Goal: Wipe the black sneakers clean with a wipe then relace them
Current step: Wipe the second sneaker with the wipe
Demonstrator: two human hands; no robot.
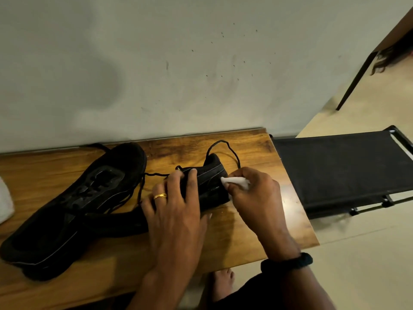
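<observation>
Two black sneakers lie on the wooden worktop [245, 231], which stands against a pale wall [178, 63]. The sneaker [210, 175] being cleaned lies right of middle, mostly covered by the left hand [176, 209]. That hand grips it from above, fingers bent over the far side of the upper and thumb on the near side. A gold ring [160, 196] shows on one finger.

The right hand [252, 198] is just to the right, at the sneaker's exposed end. Its fingers are curled and pinch a white wipe [234, 181], which touches the sneaker's side. A dark band [288, 262] circles that wrist. A lace [223, 146] loops out beyond the sneaker toward the wall.

The other sneaker [73, 209] lies to the left of both hands, untouched, stretched from the near left edge back toward the wall. Its loose laces trail toward the left hand.

A white cloth [5, 198] shows at the far left edge. A black fabric rack [335, 171] stands right of the worktop, on the floor. A bare foot [223, 280] shows below the worktop's near edge.
</observation>
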